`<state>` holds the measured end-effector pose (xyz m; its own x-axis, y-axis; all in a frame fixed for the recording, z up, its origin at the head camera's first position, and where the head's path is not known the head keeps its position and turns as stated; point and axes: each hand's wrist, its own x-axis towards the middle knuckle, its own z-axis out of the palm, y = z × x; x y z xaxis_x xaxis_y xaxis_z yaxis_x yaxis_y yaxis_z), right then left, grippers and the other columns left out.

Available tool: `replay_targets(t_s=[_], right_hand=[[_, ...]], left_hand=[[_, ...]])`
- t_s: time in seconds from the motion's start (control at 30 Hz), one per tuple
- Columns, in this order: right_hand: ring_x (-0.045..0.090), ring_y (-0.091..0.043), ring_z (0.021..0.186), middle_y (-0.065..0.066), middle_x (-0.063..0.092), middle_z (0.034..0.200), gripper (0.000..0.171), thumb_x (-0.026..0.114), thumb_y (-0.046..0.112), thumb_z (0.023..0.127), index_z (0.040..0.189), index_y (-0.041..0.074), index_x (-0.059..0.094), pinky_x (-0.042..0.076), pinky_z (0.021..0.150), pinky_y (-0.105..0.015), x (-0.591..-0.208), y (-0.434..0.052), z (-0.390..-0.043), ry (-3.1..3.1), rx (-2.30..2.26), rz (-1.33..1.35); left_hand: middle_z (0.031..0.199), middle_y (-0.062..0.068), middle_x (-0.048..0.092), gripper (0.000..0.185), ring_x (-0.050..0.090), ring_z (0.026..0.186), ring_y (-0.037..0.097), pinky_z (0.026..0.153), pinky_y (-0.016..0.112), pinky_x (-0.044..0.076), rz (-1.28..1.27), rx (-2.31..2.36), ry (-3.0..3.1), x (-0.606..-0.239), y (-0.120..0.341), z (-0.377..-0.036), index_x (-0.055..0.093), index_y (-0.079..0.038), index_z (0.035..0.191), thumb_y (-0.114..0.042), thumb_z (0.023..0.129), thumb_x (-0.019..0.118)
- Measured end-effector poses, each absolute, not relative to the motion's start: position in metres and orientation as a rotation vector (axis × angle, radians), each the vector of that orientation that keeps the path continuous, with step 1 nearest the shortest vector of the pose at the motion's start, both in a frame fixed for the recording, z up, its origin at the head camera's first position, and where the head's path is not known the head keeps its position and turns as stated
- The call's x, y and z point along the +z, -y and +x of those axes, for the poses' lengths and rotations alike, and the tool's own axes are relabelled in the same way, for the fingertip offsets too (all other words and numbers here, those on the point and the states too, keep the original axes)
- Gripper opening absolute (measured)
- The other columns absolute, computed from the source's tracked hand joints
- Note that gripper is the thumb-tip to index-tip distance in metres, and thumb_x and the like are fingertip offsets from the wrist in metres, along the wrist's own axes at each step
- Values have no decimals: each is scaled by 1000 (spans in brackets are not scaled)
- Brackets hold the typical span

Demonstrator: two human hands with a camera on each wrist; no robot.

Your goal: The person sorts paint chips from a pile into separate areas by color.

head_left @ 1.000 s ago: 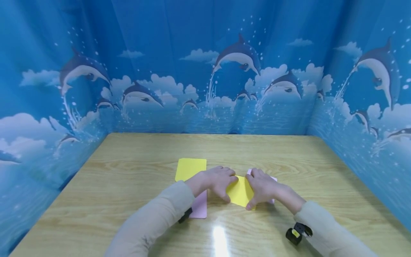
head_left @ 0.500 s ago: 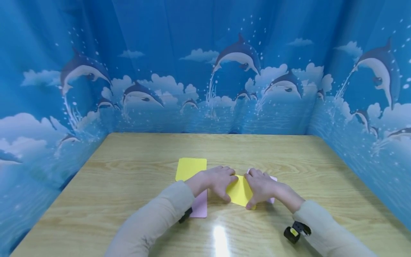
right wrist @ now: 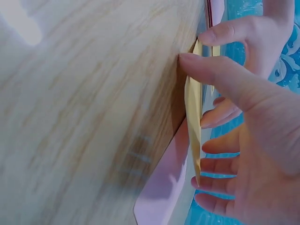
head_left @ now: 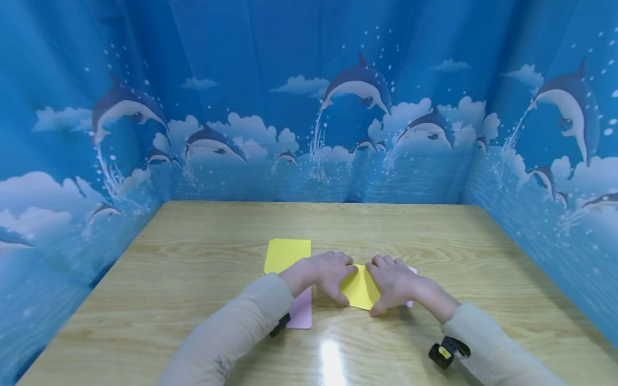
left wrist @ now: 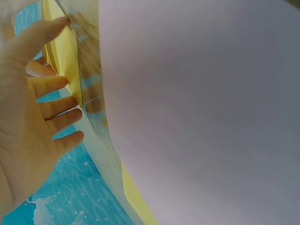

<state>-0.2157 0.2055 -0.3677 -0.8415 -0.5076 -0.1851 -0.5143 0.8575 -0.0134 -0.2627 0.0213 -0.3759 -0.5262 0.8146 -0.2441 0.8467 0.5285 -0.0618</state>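
Between both hands lies a yellow sheet of paper (head_left: 358,288), slightly bent in the right wrist view. My left hand (head_left: 330,274) rests its thumb and fingertips on the left part, fingers fairly straight in the left wrist view. My right hand (head_left: 393,282) spans the right part, thumb at the near edge and extended fingers at the far edge. A pink sheet (right wrist: 161,190) shows partly beneath the right hand. Left of the hands, a second yellow sheet (head_left: 288,254) lies beyond another pink sheet (head_left: 301,311); my left forearm hides where they meet.
The wooden table (head_left: 203,236) is bounded by a blue dolphin-print curtain (head_left: 270,177) at the back and sides. A small black camera (head_left: 441,355) hangs under the right sleeve. Light glares off the near tabletop.
My right hand's fingers have shifted slightly left over the yellow sheet, covering the pink corner that showed at their upper left. The left hand stays nearly still.
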Motion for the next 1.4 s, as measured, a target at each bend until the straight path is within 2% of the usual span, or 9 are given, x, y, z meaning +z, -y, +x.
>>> replay_targets(t_s=[0.23, 0.4, 0.7, 0.93, 1.17, 1.4], right_hand=[[43, -35, 111, -21, 43, 126, 91, 76, 50, 64, 128, -6, 44, 39, 89, -52, -360, -214, -219, -2899, -22, -830], [41, -37, 116, -23, 41, 130, 88, 75, 48, 66, 128, -6, 44, 38, 92, -53, -356, -215, -221, -2922, -41, -871], [42, -36, 117, -22, 43, 128, 79, 76, 48, 67, 120, -3, 48, 42, 87, -51, -359, -208, -227, -2990, -77, -994], [42, -34, 116, -21, 42, 129, 83, 75, 53, 66, 122, -2, 48, 41, 89, -49, -358, -190, -235, -2975, -117, -981], [45, -34, 112, -21, 45, 125, 84, 78, 50, 63, 122, -4, 48, 42, 87, -48, -357, -168, -242, -2972, -128, -1078], [44, -33, 112, -20, 45, 125, 84, 74, 50, 66, 124, -4, 47, 43, 85, -46, -355, -150, -250, -2960, -114, -1140]], left_hand=[[141, 8, 37, 91, 34, 129, 22, 104, 38, 30, 1430, -316, -2672, -374, -20, -262, 34, -12, 141, -69, 75, 56], [137, 8, 41, 90, 38, 124, 22, 103, 37, 32, 1416, -304, -2738, -370, -16, -264, 39, -9, 137, -70, 73, 58], [132, 9, 45, 92, 41, 120, 23, 101, 37, 33, 1403, -298, -2800, -363, 4, -267, 45, -7, 132, -73, 70, 57], [130, 11, 46, 93, 42, 119, 24, 101, 38, 33, 1373, -239, -2845, -358, 30, -266, 47, -4, 130, -72, 69, 59], [128, 12, 47, 90, 43, 117, 26, 102, 39, 32, 1355, -150, -2882, -359, 53, -266, 49, -3, 126, -69, 67, 64], [126, 11, 47, 84, 43, 115, 24, 101, 38, 33, 1295, -96, -2895, -359, 74, -268, 48, -7, 126, -64, 68, 66]])
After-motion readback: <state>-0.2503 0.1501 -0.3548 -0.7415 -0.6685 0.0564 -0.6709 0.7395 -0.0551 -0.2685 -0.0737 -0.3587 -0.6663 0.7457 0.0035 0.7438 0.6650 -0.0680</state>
